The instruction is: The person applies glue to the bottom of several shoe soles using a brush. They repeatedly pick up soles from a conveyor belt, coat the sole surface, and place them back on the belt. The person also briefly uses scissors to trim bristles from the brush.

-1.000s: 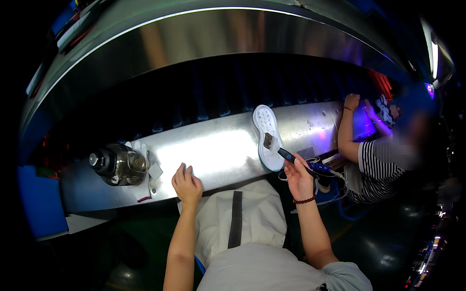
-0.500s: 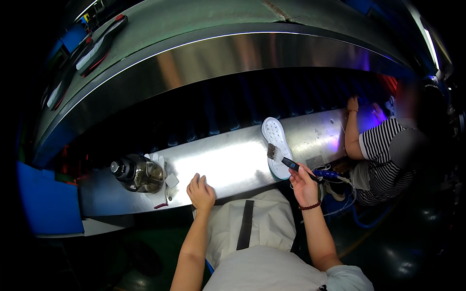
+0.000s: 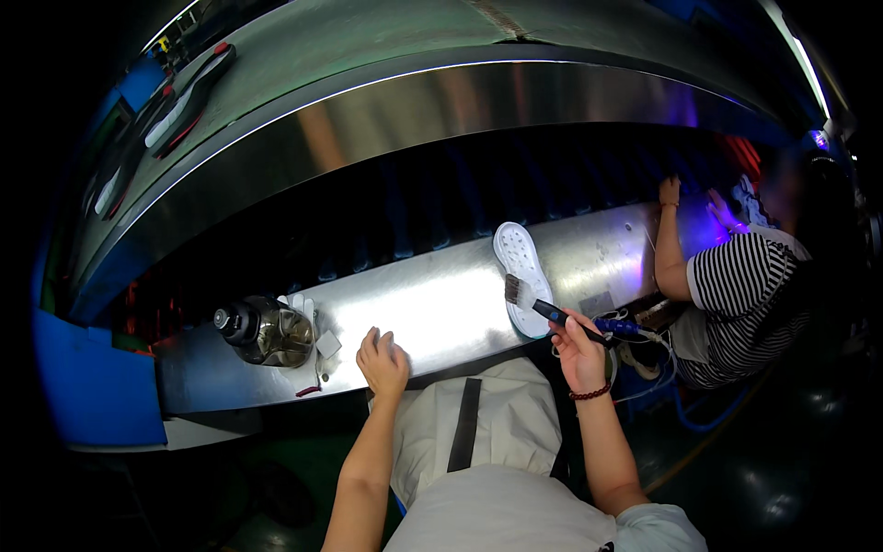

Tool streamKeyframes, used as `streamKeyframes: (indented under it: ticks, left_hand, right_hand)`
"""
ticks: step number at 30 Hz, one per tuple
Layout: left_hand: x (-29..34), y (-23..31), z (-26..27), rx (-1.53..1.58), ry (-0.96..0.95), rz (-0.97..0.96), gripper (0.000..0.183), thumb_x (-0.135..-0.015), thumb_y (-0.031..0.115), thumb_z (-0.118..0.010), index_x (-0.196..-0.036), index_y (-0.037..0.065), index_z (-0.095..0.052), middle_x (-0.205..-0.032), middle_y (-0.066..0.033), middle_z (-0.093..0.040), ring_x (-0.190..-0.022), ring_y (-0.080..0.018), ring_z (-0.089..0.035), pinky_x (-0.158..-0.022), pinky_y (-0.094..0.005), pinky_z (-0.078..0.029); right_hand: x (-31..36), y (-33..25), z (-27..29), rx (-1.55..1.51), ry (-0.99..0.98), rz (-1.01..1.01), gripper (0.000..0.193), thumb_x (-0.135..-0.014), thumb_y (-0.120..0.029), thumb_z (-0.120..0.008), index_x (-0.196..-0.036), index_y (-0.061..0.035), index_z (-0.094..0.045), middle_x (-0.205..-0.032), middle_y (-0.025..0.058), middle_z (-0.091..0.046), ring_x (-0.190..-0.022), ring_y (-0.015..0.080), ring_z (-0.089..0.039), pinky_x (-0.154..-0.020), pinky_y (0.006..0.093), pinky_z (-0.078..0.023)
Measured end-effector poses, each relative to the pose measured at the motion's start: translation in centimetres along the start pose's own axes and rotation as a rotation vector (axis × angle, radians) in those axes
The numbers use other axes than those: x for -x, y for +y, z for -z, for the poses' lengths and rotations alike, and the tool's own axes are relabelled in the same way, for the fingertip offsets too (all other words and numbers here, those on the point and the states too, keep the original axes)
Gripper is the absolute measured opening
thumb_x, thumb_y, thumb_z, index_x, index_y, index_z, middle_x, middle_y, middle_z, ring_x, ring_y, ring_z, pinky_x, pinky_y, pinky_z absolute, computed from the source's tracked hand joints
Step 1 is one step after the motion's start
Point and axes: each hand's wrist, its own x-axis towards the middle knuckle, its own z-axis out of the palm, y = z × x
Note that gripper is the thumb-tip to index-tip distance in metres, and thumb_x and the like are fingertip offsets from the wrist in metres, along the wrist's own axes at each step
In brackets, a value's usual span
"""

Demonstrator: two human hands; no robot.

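Observation:
My right hand [image 3: 580, 357] grips a flat paintbrush [image 3: 550, 312] by its dark handle. The bristles point up and left, over the middle of a white shoe sole [image 3: 520, 253] with a pattern of small holes. The sole lies lengthwise across the metal bench; whether the bristles touch it I cannot tell. My left hand [image 3: 383, 362] rests on the near edge of the bench, holding nothing, its fingers stretched out and slightly apart.
A large clear bottle with a dark cap [image 3: 267, 329] lies left on the bench [image 3: 428, 317], near a small pale block [image 3: 327, 344]. Above runs a green conveyor belt [image 3: 386, 28] carrying several soles [image 3: 175, 124]. A co-worker in a striped top [image 3: 750, 276] sits at right, beside cables [image 3: 630, 328].
The soles and seam on the belt have shifted left. The co-worker at right has moved slightly. My hands and the brush stay almost where they were.

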Motion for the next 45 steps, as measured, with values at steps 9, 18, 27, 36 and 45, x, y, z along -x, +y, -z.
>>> streamKeyframes:
  ticks: [9,18,27,36,45]
  left_hand:
    - [0.1,13.1,-4.2,1.103,-1.242,0.889,0.040,-0.078,0.033,-0.052,-0.099,0.000,-0.049,-0.091,-0.0104,-0.054,-0.074,-0.0165,-0.054,-0.058,-0.0257,-0.047]
    - [-2.2,15.4,-6.8,1.423,-1.155,1.227,0.024,-0.080,0.013,-0.044,-0.095,-0.005,-0.041,-0.089,-0.0133,-0.049,-0.083,-0.0232,-0.055,-0.070,-0.0315,-0.048]
    - [-3.3,14.1,-3.8,1.453,-1.207,1.231,0.027,-0.080,0.014,-0.045,-0.099,-0.006,-0.042,-0.087,-0.0156,-0.051,-0.071,-0.0155,-0.054,-0.059,-0.0218,-0.049]
    - [-4.1,15.6,0.7,1.672,-0.943,1.291,0.024,-0.080,0.012,-0.045,-0.093,-0.009,-0.043,-0.082,-0.0153,-0.054,-0.065,-0.0136,-0.053,-0.057,-0.0212,-0.047]
    - [-4.8,15.0,3.7,1.795,-0.827,1.278,0.028,-0.080,0.010,-0.045,-0.097,-0.012,-0.039,-0.085,-0.0181,-0.052,-0.071,-0.0172,-0.054,-0.060,-0.0219,-0.048]
  right_hand:
    - [-0.2,0.8,3.0,0.987,0.069,0.595,0.022,-0.072,-0.003,-0.055,-0.093,0.0036,-0.054,-0.093,0.0123,-0.056,-0.084,0.0198,-0.054,-0.075,0.0258,-0.041]
    - [1.5,0.6,3.1,1.346,-0.106,0.744,0.023,-0.072,0.001,-0.053,-0.094,-0.0001,-0.055,-0.099,0.0149,-0.054,-0.087,0.0268,-0.055,-0.075,0.0297,-0.043]
    - [1.6,2.3,3.3,1.507,-0.353,0.836,0.021,-0.067,0.002,-0.057,-0.088,-0.0004,-0.057,-0.093,0.0137,-0.055,-0.081,0.0272,-0.056,-0.070,0.0303,-0.046]
    - [2.3,0.3,1.6,1.451,-0.308,1.025,0.021,-0.066,0.002,-0.056,-0.087,0.0025,-0.056,-0.090,0.0143,-0.056,-0.076,0.0263,-0.057,-0.065,0.0304,-0.046]
    - [2.0,-0.7,-0.7,1.396,-0.388,1.095,0.021,-0.064,0.004,-0.057,-0.085,0.0031,-0.056,-0.089,0.0144,-0.056,-0.075,0.0261,-0.057,-0.064,0.0301,-0.047]
